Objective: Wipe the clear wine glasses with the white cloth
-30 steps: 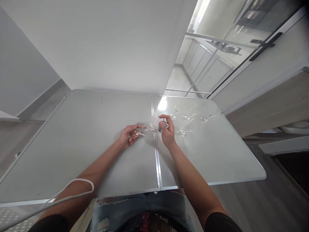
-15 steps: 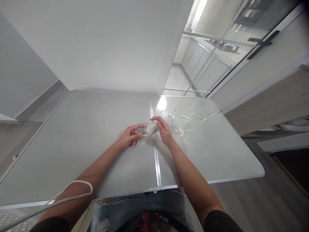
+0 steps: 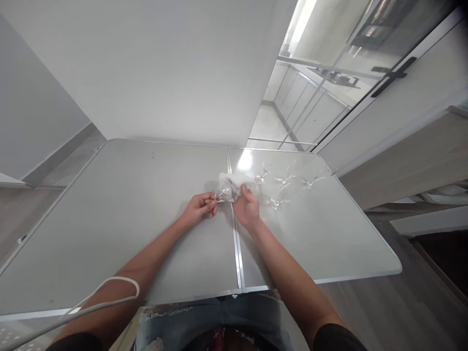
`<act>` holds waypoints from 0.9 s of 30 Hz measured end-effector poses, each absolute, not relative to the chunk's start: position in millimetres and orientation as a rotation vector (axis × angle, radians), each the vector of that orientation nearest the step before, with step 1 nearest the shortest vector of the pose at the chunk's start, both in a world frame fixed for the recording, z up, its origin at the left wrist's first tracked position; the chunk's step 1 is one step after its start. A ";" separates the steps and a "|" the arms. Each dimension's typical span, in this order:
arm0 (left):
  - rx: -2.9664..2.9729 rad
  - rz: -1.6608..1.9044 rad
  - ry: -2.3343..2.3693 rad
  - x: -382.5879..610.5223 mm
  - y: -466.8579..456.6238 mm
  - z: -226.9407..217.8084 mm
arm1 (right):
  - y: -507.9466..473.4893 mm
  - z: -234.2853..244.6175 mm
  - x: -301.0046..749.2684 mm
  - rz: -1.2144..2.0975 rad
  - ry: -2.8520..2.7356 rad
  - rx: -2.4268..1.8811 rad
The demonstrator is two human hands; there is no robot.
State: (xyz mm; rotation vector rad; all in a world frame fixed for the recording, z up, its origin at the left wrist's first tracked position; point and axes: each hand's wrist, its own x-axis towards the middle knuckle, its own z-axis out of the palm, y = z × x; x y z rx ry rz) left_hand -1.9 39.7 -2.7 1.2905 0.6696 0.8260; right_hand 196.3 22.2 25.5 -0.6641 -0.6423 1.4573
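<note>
A clear wine glass [image 3: 224,189] lies tilted on its side above the table's centre seam, its bowl toward the right. My left hand [image 3: 200,205] is closed, with thumb and fingers pinching the glass by its stem end. My right hand [image 3: 247,205] is closed on a white cloth [image 3: 236,178], thumb on top, near the bowl's mouth. The cloth spreads behind and beside the bowl; whether it is paper or fabric I cannot tell. My right fingers are mostly hidden under the cloth.
Several clear stemmed glasses, one a front glass [image 3: 275,203], stand on the right half of the pale folding table [image 3: 314,234]. A metal seam [image 3: 237,248] runs down its middle. A white cable [image 3: 109,295] crosses my left forearm. A wall [image 3: 175,73] rises behind.
The white cloth, bunched in the glass's bowl before, now spreads out behind and beside it. My right hand has turned and lowered slightly, thumb over the cloth. My left hand keeps its hold.
</note>
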 end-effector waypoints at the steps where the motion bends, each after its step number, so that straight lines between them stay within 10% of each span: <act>1: 1.289 0.808 0.660 -1.6 39.5 -3.5 | 19.9 28.6 194.3 1.514 -0.634 -0.635; 18: 2.043 1.129 1.025 -3.2 32.6 -11.3 | 14.8 25.8 205.6 0.115 -2.110 -0.956; 27: 2.704 1.232 0.788 -3.4 26.0 -16.2 | 17.1 27.9 212.4 0.847 -1.571 -1.017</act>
